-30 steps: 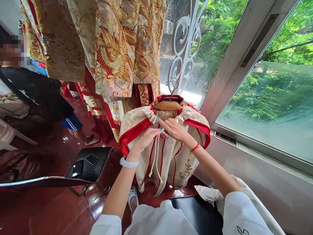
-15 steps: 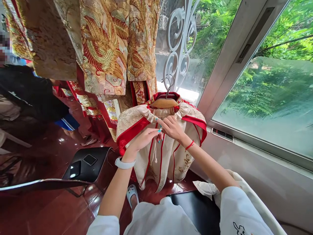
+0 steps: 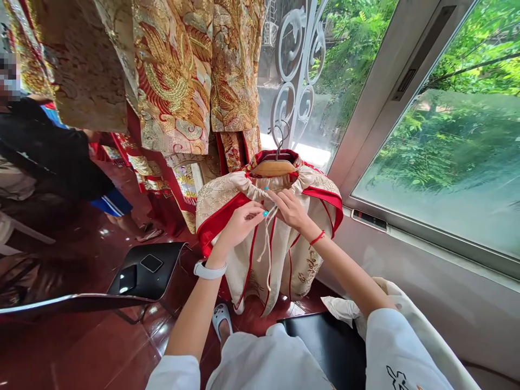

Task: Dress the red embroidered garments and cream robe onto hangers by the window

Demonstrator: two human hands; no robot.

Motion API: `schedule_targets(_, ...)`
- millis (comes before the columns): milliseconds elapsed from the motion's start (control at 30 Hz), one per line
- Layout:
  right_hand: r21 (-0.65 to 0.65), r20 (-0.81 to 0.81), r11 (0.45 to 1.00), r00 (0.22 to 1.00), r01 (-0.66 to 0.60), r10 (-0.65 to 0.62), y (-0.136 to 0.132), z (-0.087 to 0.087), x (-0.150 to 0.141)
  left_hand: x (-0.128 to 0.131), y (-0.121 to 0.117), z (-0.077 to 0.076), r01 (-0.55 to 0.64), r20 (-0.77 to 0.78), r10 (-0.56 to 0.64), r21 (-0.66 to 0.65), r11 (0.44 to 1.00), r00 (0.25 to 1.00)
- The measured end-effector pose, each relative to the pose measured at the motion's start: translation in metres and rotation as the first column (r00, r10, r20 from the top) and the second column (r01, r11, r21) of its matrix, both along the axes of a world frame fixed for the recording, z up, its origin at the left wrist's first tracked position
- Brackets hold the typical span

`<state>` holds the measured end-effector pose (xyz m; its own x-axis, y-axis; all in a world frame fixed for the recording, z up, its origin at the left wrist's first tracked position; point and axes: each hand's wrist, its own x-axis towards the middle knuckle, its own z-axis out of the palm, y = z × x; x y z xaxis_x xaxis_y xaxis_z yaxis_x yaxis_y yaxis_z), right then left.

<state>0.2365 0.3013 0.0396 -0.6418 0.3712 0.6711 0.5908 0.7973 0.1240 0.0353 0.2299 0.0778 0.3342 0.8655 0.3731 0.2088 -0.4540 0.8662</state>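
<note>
A cream and red embroidered garment hangs on a wooden hanger in front of me. Its gathered neck has a cream drawstring dangling down the front. My left hand pinches the drawstring just below the gathered opening. My right hand is closed on the same cord right beside it, fingers curled at the knot area. A white band sits on my left wrist and a red cord on my right.
Gold and red brocade robes hang at upper left. A black chair with a phone on it stands at left. Another person in black is at far left. A window runs along the right.
My hands have shifted slightly upward on the drawstring. The cord ends hang longer and looser below my fingers than half a second ago.
</note>
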Motion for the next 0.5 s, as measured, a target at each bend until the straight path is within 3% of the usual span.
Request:
schedule_targets(167, -0.086, -0.082, 0.996, 0.997, -0.02, 0.013, -0.004, -0.002, 0.004, 0.004, -0.005, -0.002, -0.048, 0.038, 0.046, 0.047, 0.998, 0.998)
schedule_targets(300, -0.185, -0.372, 0.974, 0.927, -0.129, 0.052, -0.014, 0.004, 0.001, 0.004, -0.004, -0.008, -0.042, -0.057, 0.048, 0.103, 0.994, 0.997)
schedule_targets(400, -0.347, -0.553, 0.908, 0.833, -0.236, 0.005, -0.021, 0.017, -0.001, 0.007, -0.004, -0.007, -0.098, -0.183, 0.133, 0.187, 0.978, 0.974)
schedule_targets(500, -0.46, -0.567, 0.825, 0.824, -0.33, 0.014, -0.026, 0.035, 0.004, 0.015, -0.002, 0.001, -0.201, -0.198, 0.294, 0.387, 0.9, 0.935)
